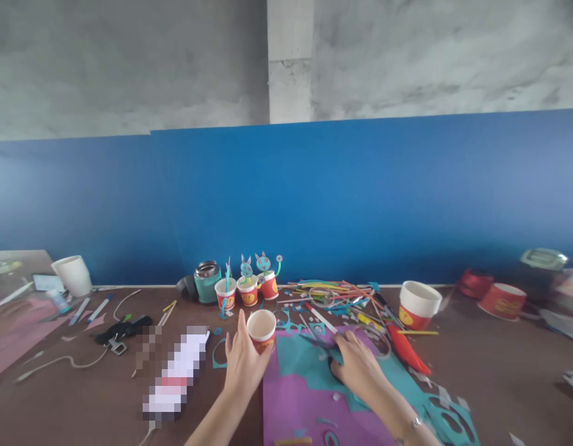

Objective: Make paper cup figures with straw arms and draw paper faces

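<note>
My left hand (243, 359) is around a small red and white paper cup (262, 323), its thumb across the front and the other fingers along the left side. The cup stands upright with its open top facing me. My right hand (355, 362) is closed on the dark-handled scissors (316, 341), whose blades point left over a teal sheet (293, 356). Under that lies a purple sheet (286, 409). Behind the left hand stand three paper cups with teal paper figures, one of them a cat-like face (263, 263).
Colourful pipe cleaners (335, 291) and paper scraps lie piled behind my right hand. At right are stacked paper bowls (420, 303) and a red pouch (408, 350). On the left are a phone (177, 375), a teal thermos (207, 282) and a black strap (123, 329). A blue partition (314, 198) closes the back.
</note>
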`<action>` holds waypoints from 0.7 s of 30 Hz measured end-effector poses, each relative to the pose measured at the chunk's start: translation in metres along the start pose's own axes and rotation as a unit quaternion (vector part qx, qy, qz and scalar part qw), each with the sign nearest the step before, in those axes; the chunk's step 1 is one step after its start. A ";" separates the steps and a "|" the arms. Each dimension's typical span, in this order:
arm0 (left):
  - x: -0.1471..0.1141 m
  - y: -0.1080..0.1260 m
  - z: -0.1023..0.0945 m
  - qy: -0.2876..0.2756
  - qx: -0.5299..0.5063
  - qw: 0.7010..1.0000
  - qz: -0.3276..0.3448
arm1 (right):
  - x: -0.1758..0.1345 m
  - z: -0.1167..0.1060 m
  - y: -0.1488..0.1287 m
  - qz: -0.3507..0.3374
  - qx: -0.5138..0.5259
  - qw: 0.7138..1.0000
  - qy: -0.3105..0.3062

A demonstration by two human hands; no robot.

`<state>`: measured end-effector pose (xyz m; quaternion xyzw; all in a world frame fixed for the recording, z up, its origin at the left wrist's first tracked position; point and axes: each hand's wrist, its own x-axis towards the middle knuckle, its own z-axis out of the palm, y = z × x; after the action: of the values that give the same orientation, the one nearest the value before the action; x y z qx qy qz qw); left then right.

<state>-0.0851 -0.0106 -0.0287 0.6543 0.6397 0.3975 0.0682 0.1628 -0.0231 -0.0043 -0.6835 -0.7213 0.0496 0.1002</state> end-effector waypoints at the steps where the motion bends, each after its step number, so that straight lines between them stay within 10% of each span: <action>1: 0.000 -0.001 0.001 0.001 0.003 1.000 -0.002 | 0.000 0.001 0.000 0.006 -0.008 1.000 -0.002; 14: -0.002 0.006 -0.001 0.109 0.025 0.987 0.117 | 0.001 -0.007 0.001 0.003 -0.029 1.000 -0.009; 21: 0.002 -0.007 0.003 0.027 0.044 0.999 -0.004 | 0.003 -0.003 0.001 0.027 0.032 0.999 -0.008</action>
<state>-0.0891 -0.0063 -0.0344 0.6431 0.6608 0.3862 0.0242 0.1643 -0.0207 -0.0010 -0.6991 -0.7011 0.0806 0.1148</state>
